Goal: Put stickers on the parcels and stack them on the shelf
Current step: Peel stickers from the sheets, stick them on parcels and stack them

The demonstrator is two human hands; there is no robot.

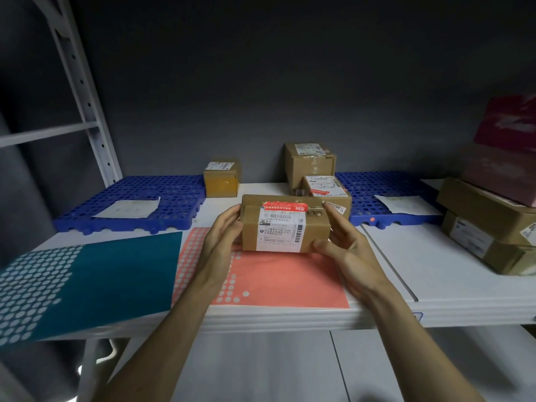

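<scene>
A teal sheet (95, 274) lies at the shelf's (435, 271) left front, a blue mat (130, 204) behind it. My left hand (220, 242) grips the left end of the parcel (285, 224), my right hand (348, 250) the right end, holding it above the pink sticker sheet (284, 280). 3 boxes (309, 165) stand behind; stacked boxes (490, 227) sit far right.

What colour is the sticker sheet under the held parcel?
Coral-pink sticker sheet with white dots, clearest in the head view.
</scene>
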